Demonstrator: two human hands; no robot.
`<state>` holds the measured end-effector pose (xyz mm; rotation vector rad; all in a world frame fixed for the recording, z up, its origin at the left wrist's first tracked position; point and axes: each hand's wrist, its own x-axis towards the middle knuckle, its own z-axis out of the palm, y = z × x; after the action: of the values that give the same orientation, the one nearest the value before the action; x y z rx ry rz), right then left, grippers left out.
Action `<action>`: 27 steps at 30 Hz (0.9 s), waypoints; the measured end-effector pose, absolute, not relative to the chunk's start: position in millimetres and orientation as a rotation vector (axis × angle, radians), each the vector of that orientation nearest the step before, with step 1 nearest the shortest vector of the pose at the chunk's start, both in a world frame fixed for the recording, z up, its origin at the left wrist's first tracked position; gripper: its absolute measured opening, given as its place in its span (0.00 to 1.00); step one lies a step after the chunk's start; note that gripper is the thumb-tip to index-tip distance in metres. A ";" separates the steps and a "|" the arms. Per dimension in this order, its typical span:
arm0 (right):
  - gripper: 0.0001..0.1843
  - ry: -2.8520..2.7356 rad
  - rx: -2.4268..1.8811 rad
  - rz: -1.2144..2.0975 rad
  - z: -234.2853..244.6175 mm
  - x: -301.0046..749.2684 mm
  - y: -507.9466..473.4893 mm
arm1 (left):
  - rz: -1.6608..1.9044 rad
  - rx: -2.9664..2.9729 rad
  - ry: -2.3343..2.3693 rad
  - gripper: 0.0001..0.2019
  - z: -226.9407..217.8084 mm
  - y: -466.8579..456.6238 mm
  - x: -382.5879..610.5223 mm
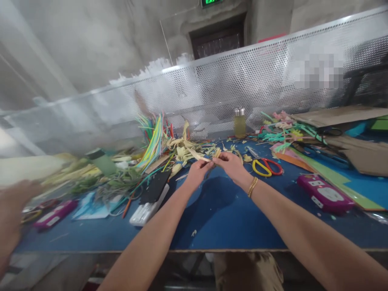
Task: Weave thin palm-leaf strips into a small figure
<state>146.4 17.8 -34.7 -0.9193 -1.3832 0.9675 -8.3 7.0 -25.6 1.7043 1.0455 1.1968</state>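
Observation:
Over the blue table my left hand and my right hand meet, fingertips pinched together. Between them is a pale yellow strip, its material too blurred to tell. One end sticks up by my right fingers, and another pale length runs off past my left fingers. Just behind my hands lies a heap of cream-yellow pieces, some petal-like. Right of my right hand rest scissors with one yellow and one red handle. A gold bracelet circles my right wrist.
Left are a black phone on a white case, colourful pipe cleaners and a purple box. Right lies another purple box. A bottle stands by the perforated metal panel. Another person's arm reaches in left.

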 end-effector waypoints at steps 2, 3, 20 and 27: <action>0.16 -1.370 -0.925 0.926 -36.4 147.9 18.9 | 1.197 1.629 1.034 0.17 -27.2 5.3 -5.5; 0.17 -1.363 -0.926 0.927 -37.0 148.4 19.2 | 1.199 1.607 1.021 0.16 -28.2 5.1 -4.6; 0.25 -1.819 -0.841 0.411 -13.6 159.3 -3.8 | 1.334 1.036 0.709 0.13 -18.8 4.2 -5.7; 0.07 -1.823 -0.915 0.161 -15.0 161.7 1.3 | 1.254 1.054 0.867 0.18 -18.5 5.2 -3.9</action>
<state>161.7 1.3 -15.0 -0.9152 -1.8229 0.1607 -3.9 5.2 -18.5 1.0541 0.8668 1.2541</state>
